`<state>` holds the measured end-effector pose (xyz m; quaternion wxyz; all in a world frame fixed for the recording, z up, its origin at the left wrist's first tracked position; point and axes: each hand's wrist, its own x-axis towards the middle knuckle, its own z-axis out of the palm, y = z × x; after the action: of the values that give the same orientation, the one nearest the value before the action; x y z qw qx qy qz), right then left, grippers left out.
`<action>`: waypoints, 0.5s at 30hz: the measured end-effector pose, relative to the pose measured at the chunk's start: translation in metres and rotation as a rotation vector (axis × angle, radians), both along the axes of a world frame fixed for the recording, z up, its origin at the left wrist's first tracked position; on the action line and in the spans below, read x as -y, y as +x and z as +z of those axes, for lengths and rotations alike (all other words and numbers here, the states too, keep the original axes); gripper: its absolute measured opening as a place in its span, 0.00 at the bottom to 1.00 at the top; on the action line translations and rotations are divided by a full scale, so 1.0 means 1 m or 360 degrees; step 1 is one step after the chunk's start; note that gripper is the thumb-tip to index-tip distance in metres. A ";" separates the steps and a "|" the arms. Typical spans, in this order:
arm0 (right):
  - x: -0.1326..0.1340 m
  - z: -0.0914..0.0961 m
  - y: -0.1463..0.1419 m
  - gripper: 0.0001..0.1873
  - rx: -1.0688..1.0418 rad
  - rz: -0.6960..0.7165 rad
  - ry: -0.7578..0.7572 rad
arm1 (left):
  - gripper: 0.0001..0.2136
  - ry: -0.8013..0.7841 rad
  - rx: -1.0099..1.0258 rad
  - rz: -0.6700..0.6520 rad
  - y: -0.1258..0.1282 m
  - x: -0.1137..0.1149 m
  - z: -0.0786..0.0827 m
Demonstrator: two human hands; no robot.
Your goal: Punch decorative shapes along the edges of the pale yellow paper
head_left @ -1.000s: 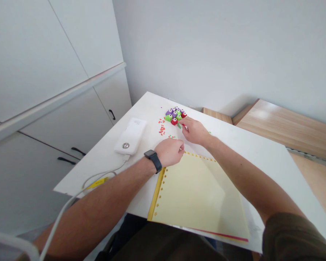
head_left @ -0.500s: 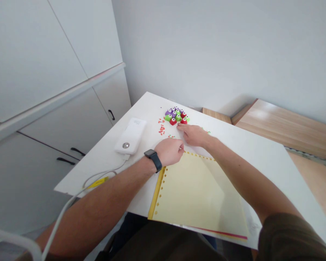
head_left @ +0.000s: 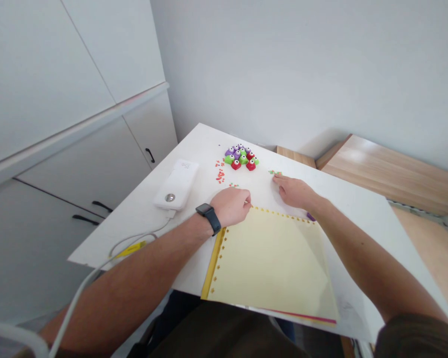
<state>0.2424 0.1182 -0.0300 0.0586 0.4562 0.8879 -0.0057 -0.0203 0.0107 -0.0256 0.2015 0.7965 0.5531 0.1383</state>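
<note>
My left hand (head_left: pixel 231 205) is closed at the far left corner of a pale yellow sheet (head_left: pixel 272 263) edged with small gold stars. Something tiny and thin seems to poke out of its fingertips, too small to name. My right hand (head_left: pixel 293 191) reaches farther right, index finger stretched out onto a little patch of green bits (head_left: pixel 275 172); nothing shows in its grasp. Beyond both hands sits a cluster of purple, green and red eye-topped pieces (head_left: pixel 242 156). Orange-red bits (head_left: pixel 220 175) lie scattered left of my hands, and more small bits (head_left: pixel 233 185) lie just past my left hand.
A white power bank (head_left: pixel 177 185) with a cable (head_left: pixel 153 231) lies on the white table (head_left: pixel 358 219) at left. A yellow tag (head_left: pixel 132 248) hangs by the cable. Under my right wrist shows a purple object (head_left: pixel 311 217). Wooden furniture (head_left: pixel 381 174) stands behind at right.
My right hand has moved right, away from the eye-topped pieces to the green bits, uncovering the sheet's far right corner and the purple object. My left hand stays in about the same place.
</note>
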 end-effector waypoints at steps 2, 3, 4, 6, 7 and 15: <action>0.000 0.002 0.001 0.28 -0.0011 -0.0012 0.0013 | 0.12 0.0002 0.0000 -0.0001 0.000 0.000 -0.001; 0.000 0.003 -0.002 0.28 -0.0028 -0.0011 0.0021 | 0.12 0.0004 0.0000 -0.0002 0.000 0.000 -0.001; 0.000 0.004 -0.006 0.28 -0.0052 -0.0004 0.0028 | 0.12 0.0005 0.0000 -0.0004 0.000 0.000 -0.002; 0.001 0.006 -0.018 0.29 -0.0131 0.0019 0.0039 | 0.12 0.0009 -0.0002 -0.0008 0.000 0.000 -0.001; 0.001 0.007 -0.026 0.29 -0.0174 0.0033 0.0048 | 0.12 0.0010 -0.0004 -0.0009 0.000 0.000 -0.001; -0.004 0.011 -0.080 0.27 -0.0351 0.0106 0.0010 | 0.12 0.0028 -0.0021 0.0000 0.000 -0.001 -0.003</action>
<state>0.1619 0.1226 -0.0188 -0.0407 0.4233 0.9036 -0.0513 -0.0207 0.0115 -0.0281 0.1909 0.7992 0.5531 0.1379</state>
